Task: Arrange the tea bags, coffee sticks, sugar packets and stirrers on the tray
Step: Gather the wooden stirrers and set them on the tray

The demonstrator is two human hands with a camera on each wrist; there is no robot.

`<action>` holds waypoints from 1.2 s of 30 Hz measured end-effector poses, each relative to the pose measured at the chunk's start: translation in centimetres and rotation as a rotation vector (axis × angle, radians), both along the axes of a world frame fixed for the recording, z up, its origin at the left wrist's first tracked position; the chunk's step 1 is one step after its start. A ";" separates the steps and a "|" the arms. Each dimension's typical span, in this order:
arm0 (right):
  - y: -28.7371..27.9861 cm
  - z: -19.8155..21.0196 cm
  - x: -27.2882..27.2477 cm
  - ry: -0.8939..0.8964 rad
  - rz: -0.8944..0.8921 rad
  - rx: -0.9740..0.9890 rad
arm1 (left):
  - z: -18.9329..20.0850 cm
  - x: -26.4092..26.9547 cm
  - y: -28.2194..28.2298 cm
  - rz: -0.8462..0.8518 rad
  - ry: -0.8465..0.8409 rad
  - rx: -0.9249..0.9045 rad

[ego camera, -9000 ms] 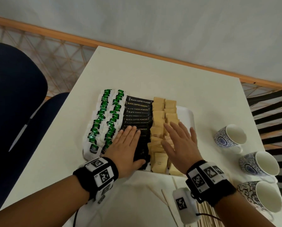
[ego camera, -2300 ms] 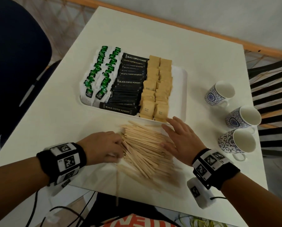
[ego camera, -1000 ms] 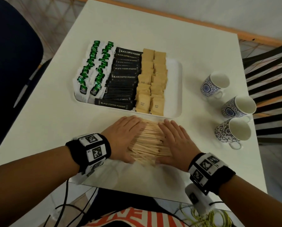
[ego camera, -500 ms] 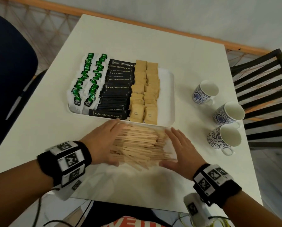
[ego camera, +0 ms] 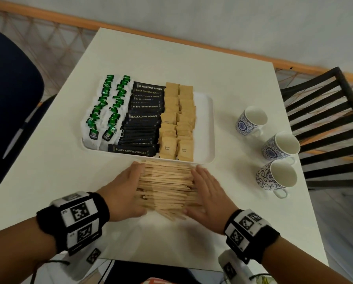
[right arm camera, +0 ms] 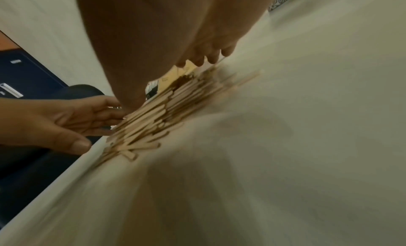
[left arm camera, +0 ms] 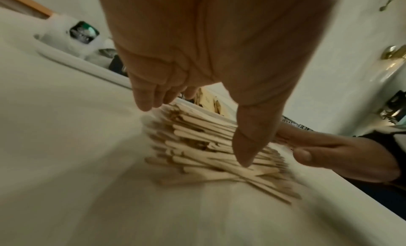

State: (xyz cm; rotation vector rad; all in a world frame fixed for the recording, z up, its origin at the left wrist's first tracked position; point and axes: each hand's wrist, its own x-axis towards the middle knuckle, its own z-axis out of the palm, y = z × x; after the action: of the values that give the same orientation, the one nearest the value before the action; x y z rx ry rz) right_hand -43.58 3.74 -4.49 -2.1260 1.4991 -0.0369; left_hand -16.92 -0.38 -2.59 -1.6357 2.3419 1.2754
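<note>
Progress: three of four kinds were on the tray; stirrers remained off it
Tray [ego camera: 204, 128]: held tea bags [ego camera: 108, 111], coffee sticks [ego camera: 143, 116], sugar packets [ego camera: 177, 119] in rows; right strip bare
Stirrers [ego camera: 166, 185]: heaped on the surface [ego camera: 54, 171], just before the tray
Left hand [ego camera: 123, 193]: fingers straight, together, pressed on the heap's left ends
Right hand [ego camera: 209, 193]: likewise, right ends
Cups [ego camera: 282, 144]: three, apparently empty

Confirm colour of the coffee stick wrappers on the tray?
Black with pale lettering; the coffee sticks on the tray show best in the head view.
</note>
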 end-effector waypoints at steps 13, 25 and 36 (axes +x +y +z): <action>-4.4 1.1 2.0 0.100 0.034 -0.160 | 0.5 -1.7 -3.5 -0.148 -0.173 -0.212; -5.0 0.9 1.3 0.064 -0.085 -0.125 | -0.1 0.9 -4.5 0.062 -0.187 -0.195; -5.6 1.1 4.1 0.203 -0.041 -0.097 | -0.2 -1.0 -4.7 -0.167 -0.290 -0.317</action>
State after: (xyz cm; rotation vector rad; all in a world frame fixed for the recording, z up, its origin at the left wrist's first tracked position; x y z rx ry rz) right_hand -39.46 -1.83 -3.37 -2.2311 1.6882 0.0960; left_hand -17.93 -5.05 -2.77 -1.5283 2.5196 0.6132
